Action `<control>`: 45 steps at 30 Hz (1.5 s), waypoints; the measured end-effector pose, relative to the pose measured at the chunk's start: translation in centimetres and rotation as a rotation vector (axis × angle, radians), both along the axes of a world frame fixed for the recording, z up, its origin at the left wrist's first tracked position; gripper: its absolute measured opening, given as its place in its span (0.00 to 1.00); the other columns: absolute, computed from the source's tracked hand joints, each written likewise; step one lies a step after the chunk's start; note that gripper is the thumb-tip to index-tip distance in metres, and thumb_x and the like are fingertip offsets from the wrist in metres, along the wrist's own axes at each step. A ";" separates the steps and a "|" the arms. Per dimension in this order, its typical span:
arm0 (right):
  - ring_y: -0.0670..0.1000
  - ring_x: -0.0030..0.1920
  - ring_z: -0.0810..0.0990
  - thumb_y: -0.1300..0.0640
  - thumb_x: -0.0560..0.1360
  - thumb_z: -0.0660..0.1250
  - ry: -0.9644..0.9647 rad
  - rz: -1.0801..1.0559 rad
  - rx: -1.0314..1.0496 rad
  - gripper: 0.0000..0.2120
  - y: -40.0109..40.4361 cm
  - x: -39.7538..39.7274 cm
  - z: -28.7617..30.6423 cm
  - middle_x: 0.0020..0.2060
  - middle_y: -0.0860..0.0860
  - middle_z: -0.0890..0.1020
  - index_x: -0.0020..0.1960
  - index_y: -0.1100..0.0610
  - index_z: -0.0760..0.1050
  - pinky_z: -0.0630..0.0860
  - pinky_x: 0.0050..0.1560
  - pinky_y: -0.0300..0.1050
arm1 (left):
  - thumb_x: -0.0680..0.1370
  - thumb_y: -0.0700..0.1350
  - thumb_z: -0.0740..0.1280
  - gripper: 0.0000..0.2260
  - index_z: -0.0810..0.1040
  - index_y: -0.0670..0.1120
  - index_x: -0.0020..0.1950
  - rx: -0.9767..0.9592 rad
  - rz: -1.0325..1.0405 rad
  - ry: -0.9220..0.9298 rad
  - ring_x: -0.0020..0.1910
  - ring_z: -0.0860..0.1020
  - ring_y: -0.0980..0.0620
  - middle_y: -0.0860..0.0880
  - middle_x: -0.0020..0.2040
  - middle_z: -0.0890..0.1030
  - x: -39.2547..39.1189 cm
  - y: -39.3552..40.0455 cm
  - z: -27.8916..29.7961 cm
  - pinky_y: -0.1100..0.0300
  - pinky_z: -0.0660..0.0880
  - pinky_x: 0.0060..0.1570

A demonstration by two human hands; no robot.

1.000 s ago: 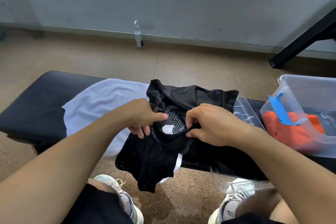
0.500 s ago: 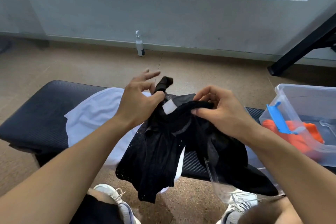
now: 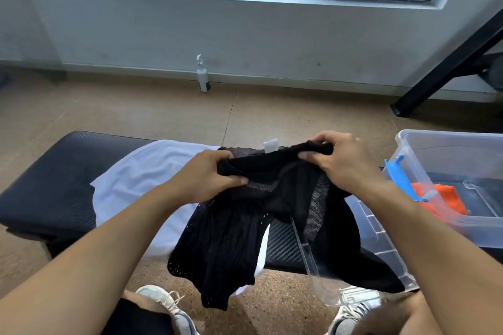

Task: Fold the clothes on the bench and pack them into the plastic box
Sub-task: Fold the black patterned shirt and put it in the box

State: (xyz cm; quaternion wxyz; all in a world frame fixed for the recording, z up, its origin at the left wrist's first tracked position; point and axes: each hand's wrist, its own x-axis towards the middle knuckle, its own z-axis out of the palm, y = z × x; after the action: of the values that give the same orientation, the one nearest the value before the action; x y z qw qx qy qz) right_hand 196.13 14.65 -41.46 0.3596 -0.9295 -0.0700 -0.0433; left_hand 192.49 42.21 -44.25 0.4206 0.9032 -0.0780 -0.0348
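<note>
We have the black mesh shorts (image 3: 245, 239) by the waistband, one hand at each end. Our left hand (image 3: 209, 177) has its fingers curled over the band's left end with the thumb underneath, gripping the fabric. Our right hand (image 3: 345, 163) pinches the other end, fingers folded tight round the bunched edge, slightly higher and farther from us than the left. Neither hand has any slack in it; both are closed on cloth.

Between the two grips the waistband runs taut, with its white label (image 3: 270, 145) standing up just beyond the band, about midway. We judge the band is held stretched like this so the legs can hang free and the garment squares itself before a fold. Below our hands the legs drape down over the near edge of the black bench (image 3: 54, 185) and past it toward the floor.

Under and to the left of the left grip lies a white garment (image 3: 141, 185), spread on the bench and not yet folded. To the right of the right grip stands the clear plastic box (image 3: 449, 144) with a blue latch (image 3: 400, 177), and an orange garment (image 3: 441, 198) already lies inside. Beneath the right forearm the box's clear lid (image 3: 381, 247) lies partly under the shorts.
</note>
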 end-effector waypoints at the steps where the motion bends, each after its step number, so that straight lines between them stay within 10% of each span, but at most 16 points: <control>1: 0.44 0.43 0.80 0.42 0.68 0.77 0.051 0.017 -0.099 0.09 -0.4 0.3 -0.3 0.39 0.40 0.81 0.44 0.43 0.81 0.76 0.44 0.41 | 0.72 0.45 0.77 0.09 0.78 0.53 0.36 -0.001 0.064 -0.024 0.29 0.75 0.64 0.60 0.29 0.78 0.1 0.1 0.0 0.67 0.70 0.34; 5: 0.44 0.41 0.80 0.37 0.65 0.77 0.271 0.158 -0.293 0.11 -1.1 0.8 -1.6 0.35 0.38 0.81 0.41 0.40 0.81 0.78 0.45 0.48 | 0.73 0.42 0.75 0.12 0.76 0.47 0.33 -0.149 0.332 -0.096 0.26 0.72 0.61 0.57 0.26 0.75 0.1 0.9 0.4 0.70 0.68 0.28; 9: 0.48 0.40 0.79 0.45 0.73 0.72 -0.070 -0.101 -0.005 0.07 -0.5 0.6 -1.8 0.36 0.42 0.81 0.44 0.48 0.81 0.74 0.41 0.45 | 0.74 0.41 0.75 0.12 0.75 0.35 0.43 -0.354 0.350 -0.011 0.34 0.79 0.50 0.36 0.36 0.79 -0.4 0.9 0.8 0.58 0.80 0.33; 17: 0.47 0.36 0.74 0.52 0.77 0.71 -0.083 -0.137 0.729 0.09 0.4 0.1 5.1 0.34 0.48 0.79 0.42 0.57 0.78 0.70 0.40 0.48 | 0.71 0.40 0.78 0.16 0.70 0.46 0.36 -0.296 0.414 -0.311 0.28 0.69 0.60 0.53 0.31 0.72 -0.3 0.9 7.7 0.69 0.67 0.30; 26: 0.52 0.44 0.84 0.56 0.78 0.69 0.109 0.144 0.912 0.06 0.8 -4.9 14.5 0.45 0.55 0.86 0.51 0.59 0.81 0.81 0.52 0.47 | 0.74 0.44 0.75 0.07 0.84 0.44 0.50 -0.514 0.248 -0.219 0.47 0.84 0.42 0.41 0.47 0.86 -4.1 1.5 15.6 0.49 0.82 0.47; 36: 0.45 0.46 0.84 0.43 0.59 0.77 0.295 0.348 0.684 0.18 -1.8 -9.3 24.6 0.42 0.47 0.87 0.45 0.51 0.86 0.81 0.47 0.36 | 0.58 0.50 0.81 0.21 0.87 0.44 0.48 -0.862 -0.180 0.161 0.41 0.86 0.51 0.45 0.45 0.87 -9.7 3.4 25.7 0.59 0.83 0.43; 40: 0.43 0.37 0.85 0.48 0.68 0.67 0.299 0.418 0.718 0.12 -1.8 -9.4 26.5 0.36 0.47 0.86 0.36 0.52 0.87 0.80 0.43 0.35 | 0.61 0.49 0.74 0.12 0.88 0.44 0.40 -0.827 -0.121 0.225 0.37 0.86 0.51 0.46 0.41 0.87 -9.3 2.6 27.3 0.59 0.82 0.37; 45: 0.46 0.36 0.86 0.57 0.78 0.69 0.218 0.226 0.577 0.08 -2.2 -4.2 24.1 0.40 0.50 0.87 0.56 0.56 0.83 0.82 0.37 0.38 | 0.73 0.43 0.74 0.14 0.84 0.45 0.58 -0.472 0.102 -0.062 0.45 0.84 0.54 0.47 0.50 0.87 -0.9 3.2 24.2 0.59 0.81 0.55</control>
State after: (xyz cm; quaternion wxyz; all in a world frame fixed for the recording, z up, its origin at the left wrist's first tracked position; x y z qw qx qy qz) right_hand 191.91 12.48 -17.36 0.6161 -0.7747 -0.1188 0.0788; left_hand 191.58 45.40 -20.09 0.6186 0.7834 -0.0511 0.0332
